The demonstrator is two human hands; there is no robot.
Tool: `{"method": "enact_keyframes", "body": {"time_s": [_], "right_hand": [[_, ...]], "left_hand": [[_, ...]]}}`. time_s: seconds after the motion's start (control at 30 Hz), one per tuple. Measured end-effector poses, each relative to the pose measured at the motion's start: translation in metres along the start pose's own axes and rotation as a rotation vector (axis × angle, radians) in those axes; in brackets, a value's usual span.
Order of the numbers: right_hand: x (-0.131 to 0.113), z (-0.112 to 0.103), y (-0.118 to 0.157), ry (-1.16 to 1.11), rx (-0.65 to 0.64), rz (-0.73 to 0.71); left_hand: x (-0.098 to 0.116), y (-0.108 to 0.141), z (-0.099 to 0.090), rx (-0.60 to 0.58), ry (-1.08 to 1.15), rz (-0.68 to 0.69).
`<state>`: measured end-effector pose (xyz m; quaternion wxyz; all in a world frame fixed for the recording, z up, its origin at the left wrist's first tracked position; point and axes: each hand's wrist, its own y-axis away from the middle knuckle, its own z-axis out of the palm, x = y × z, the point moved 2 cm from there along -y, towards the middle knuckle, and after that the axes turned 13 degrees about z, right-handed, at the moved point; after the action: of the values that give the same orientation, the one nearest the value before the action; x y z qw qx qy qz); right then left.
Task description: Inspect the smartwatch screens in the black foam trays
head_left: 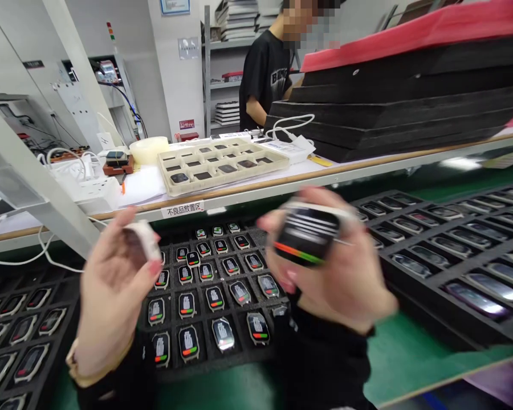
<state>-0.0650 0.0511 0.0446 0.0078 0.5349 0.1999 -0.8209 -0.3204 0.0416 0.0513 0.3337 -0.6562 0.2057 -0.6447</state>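
In my right hand [337, 273] a smartwatch body [305, 234] is gripped by its edges, its lit screen turned toward me with white lines and a red and green bar. My left hand [115, 279] pinches another smartwatch body [143, 242] between thumb and fingers, tilted so that its pale side edge shows. Both hands are raised above a black foam tray [205, 359], where several watch bodies with lit screens sit in square slots. One small watch [192, 259] lies across the slot edges. Motion blurs my right hand somewhat.
Further foam trays of watches stand at the left [64, 324] and right [380, 273]. A shelf holds a cream compartment tray [222, 176], a tape roll [149, 149] and stacked black foam trays [367, 119]. A white post [47, 188] rises at left. Behind the shelf stands a person [265, 74].
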Motion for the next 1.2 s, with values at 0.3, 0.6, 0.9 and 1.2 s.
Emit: {"method": "enact_keyframes", "body": {"time_s": [0.3, 0.6, 0.9, 1.2], "right_hand": [[0.041, 0.024, -0.056, 0.052, -0.190, 0.280], [0.050, 0.023, -0.063, 0.095, -0.117, 0.251], [0.060, 0.017, -0.071, 0.108, -0.066, 0.288], [0.057, 0.021, -0.066, -0.008, -0.111, 0.291]], "left_hand": [[-0.046, -0.008, 0.035, -0.090, -0.042, -0.039], [-0.040, -0.007, 0.036, -0.159, -0.015, -0.057], [-0.046, -0.010, 0.029, -0.142, -0.063, -0.062], [-0.042, -0.009, 0.029, -0.160, -0.026, -0.066]]}}
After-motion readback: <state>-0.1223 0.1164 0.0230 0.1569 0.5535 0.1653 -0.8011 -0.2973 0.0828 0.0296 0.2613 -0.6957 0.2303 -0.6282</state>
